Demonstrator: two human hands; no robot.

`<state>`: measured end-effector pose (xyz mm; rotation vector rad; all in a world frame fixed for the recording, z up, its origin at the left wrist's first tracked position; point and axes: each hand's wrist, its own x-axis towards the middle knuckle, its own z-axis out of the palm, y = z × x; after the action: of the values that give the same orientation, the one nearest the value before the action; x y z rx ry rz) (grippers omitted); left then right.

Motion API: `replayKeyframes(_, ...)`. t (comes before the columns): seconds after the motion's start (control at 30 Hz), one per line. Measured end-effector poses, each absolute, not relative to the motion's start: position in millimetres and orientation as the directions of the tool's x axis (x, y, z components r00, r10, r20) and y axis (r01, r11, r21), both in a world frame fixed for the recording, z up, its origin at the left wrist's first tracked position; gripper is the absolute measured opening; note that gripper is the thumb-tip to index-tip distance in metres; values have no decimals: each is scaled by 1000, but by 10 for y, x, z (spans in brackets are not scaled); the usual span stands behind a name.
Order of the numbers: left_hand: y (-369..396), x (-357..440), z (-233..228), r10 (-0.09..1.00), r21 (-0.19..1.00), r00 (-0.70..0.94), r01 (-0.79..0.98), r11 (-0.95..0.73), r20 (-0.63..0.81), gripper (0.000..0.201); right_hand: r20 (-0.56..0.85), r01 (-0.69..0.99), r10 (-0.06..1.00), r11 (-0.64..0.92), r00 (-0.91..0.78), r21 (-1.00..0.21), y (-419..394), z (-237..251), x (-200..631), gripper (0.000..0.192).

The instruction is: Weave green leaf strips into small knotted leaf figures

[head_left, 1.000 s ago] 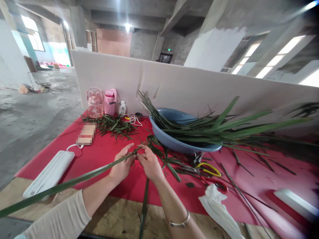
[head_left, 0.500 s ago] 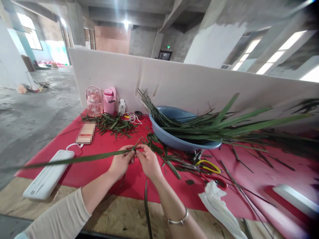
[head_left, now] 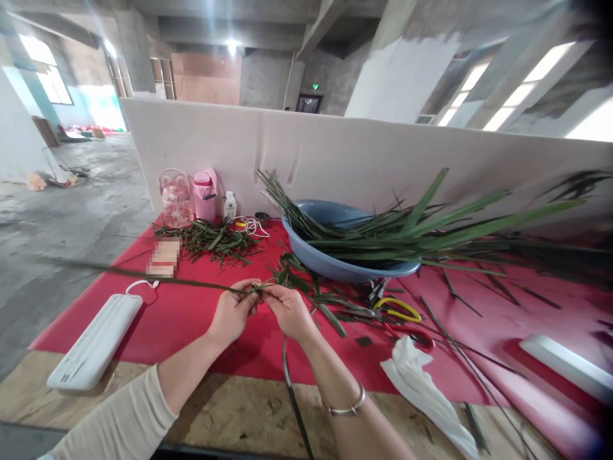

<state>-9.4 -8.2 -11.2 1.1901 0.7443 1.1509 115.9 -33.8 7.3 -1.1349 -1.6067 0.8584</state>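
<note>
Both hands meet over the red cloth [head_left: 191, 313] at bench centre. The left hand [head_left: 233, 314] and right hand [head_left: 287, 311] each pinch the leaf [head_left: 158, 278] at a small fold between their fingertips; both grips are clenched on it. The leaf's long axis runs from the pinch toward 9 o'clock, clear of the bench; a second strand hangs toward 6 o'clock. It is narrow, flat, dark green. The basin [head_left: 330, 265] sits at 1 o'clock, scissors [head_left: 397, 311] at 3.
</note>
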Motion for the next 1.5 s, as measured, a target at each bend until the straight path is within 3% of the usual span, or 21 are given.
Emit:
replayKeyframes(0.17, -61, -107, -137, 959, 954, 261, -298, -32, 114, 33, 240, 280, 970, 236, -20, -931, -328, 39, 1136, 30)
replayKeyframes(0.27, -48, -97, -145, 962, 936, 260, -352, 13, 84, 32, 290, 414, 956, 250, 36, -875, -319, 16, 1140, 17)
replayKeyframes(0.43, -42, -87, -154, 955, 924, 282, -380, 28, 87, 35, 407, 552, 909, 384, -86, -740, -359, 54, 1142, 15)
replayKeyframes(0.53, -21, -102, -171, 950, 941, 287, -339, -19, 122, 35, 420, 465, 897, 432, -136, -773, -393, 88, 1118, 15)
replayKeyframes(0.67, 33, -118, -161, 958, 931, 241, -359, -61, 156, 32, 369, 268, 928, 369, -52, -890, -387, 101, 1100, 14)
replayKeyframes(0.77, 36, -125, -96, 960, 849, 263, -525, 59, 96, 28, 278, -9, 961, 278, -3, -961, -343, 98, 1145, 32)
replayKeyframes(0.87, -17, -139, -15, 903, 755, 430, -592, 281, 1, 25, 215, -201, 973, 228, 83, -953, -300, 84, 1194, 38)
replayKeyframes(1.07, -125, -159, 35, 802, 651, 597, -599, 467, -26, 25, 198, -284, 980, 196, 19, -939, -266, 42, 1172, 28)
replayKeyframes(1.3, -149, -168, 42, 798, 640, 601, -594, 487, -48, 38, 132, -352, 991, 130, 18, -927, -287, 51, 1146, 24)
replayKeyframes(1.5, -175, -163, 49, 797, 695, 603, -558, 454, -36, 46, 130, -401, 984, 70, -125, -914, -302, 57, 1148, 24)
